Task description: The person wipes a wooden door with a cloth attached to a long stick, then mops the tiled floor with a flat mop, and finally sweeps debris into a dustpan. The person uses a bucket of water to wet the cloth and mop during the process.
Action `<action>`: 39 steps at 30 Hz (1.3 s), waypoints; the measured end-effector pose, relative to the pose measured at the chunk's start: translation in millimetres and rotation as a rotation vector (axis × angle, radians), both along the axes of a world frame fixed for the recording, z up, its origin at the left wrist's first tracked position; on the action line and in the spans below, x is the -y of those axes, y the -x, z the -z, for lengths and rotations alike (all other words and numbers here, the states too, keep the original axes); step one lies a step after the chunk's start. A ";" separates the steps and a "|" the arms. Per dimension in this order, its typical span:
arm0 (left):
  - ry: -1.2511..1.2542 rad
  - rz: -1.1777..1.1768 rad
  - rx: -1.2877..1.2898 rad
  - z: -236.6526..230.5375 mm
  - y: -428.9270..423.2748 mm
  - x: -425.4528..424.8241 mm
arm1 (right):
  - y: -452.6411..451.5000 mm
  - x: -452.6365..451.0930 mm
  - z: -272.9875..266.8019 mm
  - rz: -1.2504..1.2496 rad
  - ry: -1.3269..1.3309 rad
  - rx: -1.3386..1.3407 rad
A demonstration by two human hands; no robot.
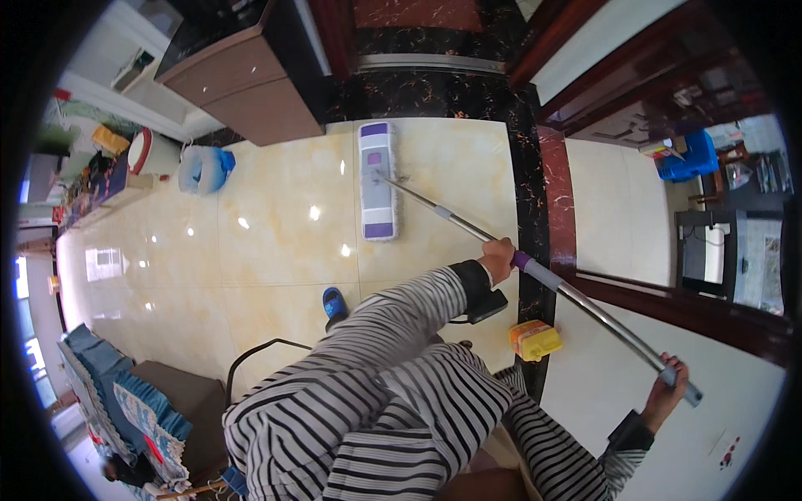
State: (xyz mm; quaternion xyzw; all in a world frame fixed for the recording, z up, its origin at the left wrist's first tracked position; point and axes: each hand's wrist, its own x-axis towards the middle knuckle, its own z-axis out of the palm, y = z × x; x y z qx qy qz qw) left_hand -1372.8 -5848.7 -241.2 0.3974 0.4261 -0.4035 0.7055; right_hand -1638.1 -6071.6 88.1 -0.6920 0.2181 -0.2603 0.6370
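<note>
A flat mop with a long, fluffy white-and-purple head lies flat on the glossy tiled floor. Its metal pole slants from the head down to the right. My left hand is closed around the pole just below the purple collar, on the mop-head side. Near the pole's grey upper end, my right hand grips it. Striped sleeves with dark cuffs cover both arms. A dark flat object is beside my left cuff, partly hidden. One blue slipper shows on the floor left of my left arm.
A yellow-and-orange package stands by the dark marble border. A brown cabinet is at the upper left, near a blue-and-white plastic item. A sofa sits lower left. A blue plastic stool shows beyond the doorway at right.
</note>
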 end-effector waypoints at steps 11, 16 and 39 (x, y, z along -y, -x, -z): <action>0.305 -0.064 0.143 -95.8 -77.7 -9.7 | -68.9 61.4 -57.1 -0.227 0.061 0.232; 0.478 -0.188 0.155 -134.3 -141.1 -7.4 | -155.2 63.4 -93.6 -0.346 -0.001 0.426; 0.633 -0.186 0.167 24.5 -351.2 293.3 | -416.3 159.5 -48.3 -0.134 0.254 0.231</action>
